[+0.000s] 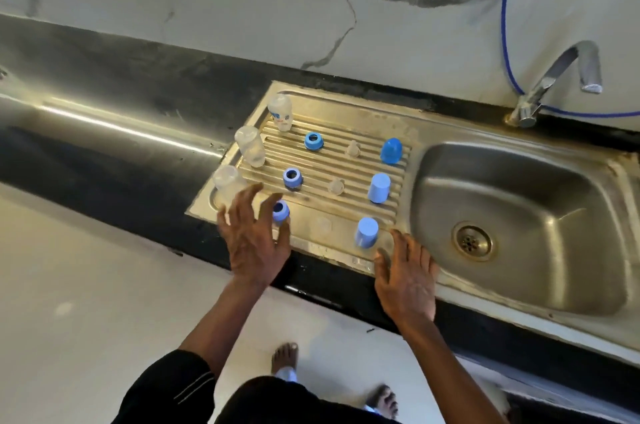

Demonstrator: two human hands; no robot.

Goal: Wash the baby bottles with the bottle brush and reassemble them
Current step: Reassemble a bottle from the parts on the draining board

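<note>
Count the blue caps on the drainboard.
3, in a column beside the basin: the dark blue cap farthest, the middle cap, and the near cap by the right hand. None looks hidden.

The left arm wears a black sleeve (173,385) with thin pale stripes, at 7 o'clock. Both forearms are bare. At 6 o'clock show dark clothing (277,403) and bare feet (284,356).

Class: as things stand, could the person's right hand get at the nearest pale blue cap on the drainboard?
Probably yes: the right hand is open just beside the pale blue cap, and nothing stands between them.
</note>
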